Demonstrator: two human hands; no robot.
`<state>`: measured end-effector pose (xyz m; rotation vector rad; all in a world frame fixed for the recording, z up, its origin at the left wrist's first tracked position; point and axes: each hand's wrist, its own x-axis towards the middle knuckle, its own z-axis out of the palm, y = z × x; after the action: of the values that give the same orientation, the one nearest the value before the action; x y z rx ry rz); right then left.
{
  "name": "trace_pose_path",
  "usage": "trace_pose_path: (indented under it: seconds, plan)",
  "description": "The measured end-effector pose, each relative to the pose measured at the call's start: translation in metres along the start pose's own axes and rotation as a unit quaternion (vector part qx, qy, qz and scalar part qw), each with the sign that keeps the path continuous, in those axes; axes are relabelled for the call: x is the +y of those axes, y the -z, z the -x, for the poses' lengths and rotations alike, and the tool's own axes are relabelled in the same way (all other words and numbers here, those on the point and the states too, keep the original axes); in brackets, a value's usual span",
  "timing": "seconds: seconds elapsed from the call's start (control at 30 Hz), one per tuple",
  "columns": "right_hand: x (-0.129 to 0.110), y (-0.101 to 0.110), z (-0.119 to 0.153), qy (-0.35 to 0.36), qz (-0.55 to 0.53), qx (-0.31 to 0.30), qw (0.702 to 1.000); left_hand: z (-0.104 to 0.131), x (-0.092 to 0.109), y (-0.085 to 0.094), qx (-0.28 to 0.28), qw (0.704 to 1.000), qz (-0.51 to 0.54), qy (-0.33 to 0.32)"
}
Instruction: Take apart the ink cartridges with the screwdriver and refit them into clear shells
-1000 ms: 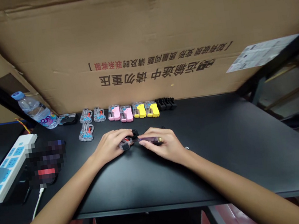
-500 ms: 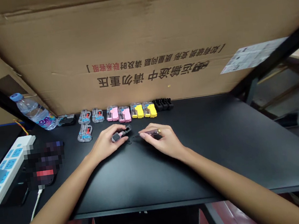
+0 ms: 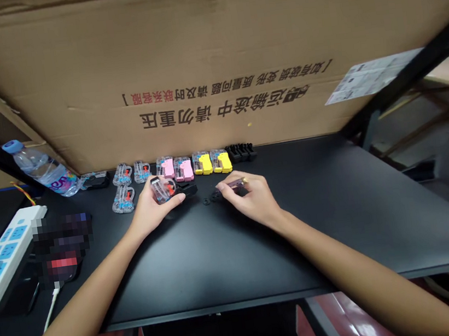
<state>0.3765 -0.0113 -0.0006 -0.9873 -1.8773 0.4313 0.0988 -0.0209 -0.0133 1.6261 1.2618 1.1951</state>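
Note:
My left hand [image 3: 149, 206] holds a small clear plastic device [image 3: 163, 190] with a red part inside and a black piece at its right end. Between thumb and fingers of my right hand [image 3: 253, 196] is a slim dark tool [image 3: 235, 183] with a gold-coloured end. Small black parts lie on the black table near its left tip, one of them a little ring [image 3: 206, 201]. Behind my hands stand pink devices [image 3: 183, 169], yellow devices [image 3: 221, 161] and a black slotted piece [image 3: 241, 152] in a row.
Clear devices [image 3: 123, 199] sit left of my left hand. Further left are a water bottle [image 3: 49, 172], a white power strip [image 3: 10, 256] and a pixelated dark object with a white cable [image 3: 52, 307]. A large cardboard box [image 3: 208, 43] walls off the back.
The device in my left hand has been turned and lifted, now showing its clear body. My right hand has shifted slightly right with the tool. The whole view has moved a little.

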Motion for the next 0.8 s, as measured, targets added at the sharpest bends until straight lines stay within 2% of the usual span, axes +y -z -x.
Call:
trace_pose_path:
  seconds: [0.07, 0.17, 0.3, 0.53, 0.8]
  plan:
    - [-0.006, 0.003, -0.002, 0.029, -0.005, 0.010, 1.000, 0.001, -0.001, -0.001, -0.055, 0.998, 0.038, 0.005]
    - [-0.015, 0.004, -0.001, 0.065, -0.021, -0.022, 0.997, 0.004, -0.002, -0.001, -0.132, 0.990, 0.058, 0.005]
    - [-0.018, -0.001, 0.004, 0.085, -0.031, -0.084, 0.992, 0.010, 0.005, -0.003, -0.183, 0.982, 0.033, -0.010]
    - [-0.009, -0.008, 0.012, 0.048, -0.041, -0.208, 0.976, 0.017, 0.013, -0.009, -0.205, 0.978, 0.008, -0.041]
    - [-0.003, -0.009, 0.012, 0.061, -0.075, -0.211, 0.973, 0.018, 0.007, -0.008, -0.213, 0.973, -0.028, -0.086]
